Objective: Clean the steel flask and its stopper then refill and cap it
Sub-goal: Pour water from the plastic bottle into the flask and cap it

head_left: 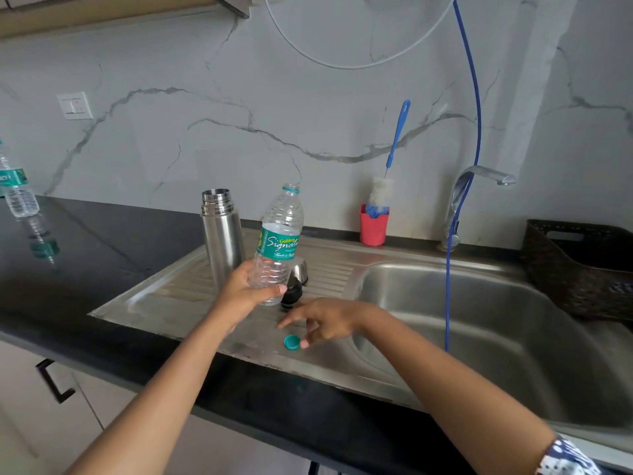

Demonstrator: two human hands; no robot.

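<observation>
The steel flask [222, 241] stands open at frame centre, its stopper [292, 294] lying beside it. The left hand [246, 289] has its grip round an uncapped water bottle [279, 245]. The right hand [325, 320] has a loose, empty grip by the teal cap [291, 342]. Refilling and capping seemingly remain.

Your steel flask [222, 234] stands upright and open-mouthed on the drainboard [171, 296], its black stopper [292, 293] close by on the right, just before the steel cap [300, 268].

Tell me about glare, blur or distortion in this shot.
Head view: the wide lens bows the black countertop edge; its gloss mirrors the far water bottle; soft sheen, no harsh glare, on the steel drainboard; the cabinet handle at lower left is smeared.
</observation>
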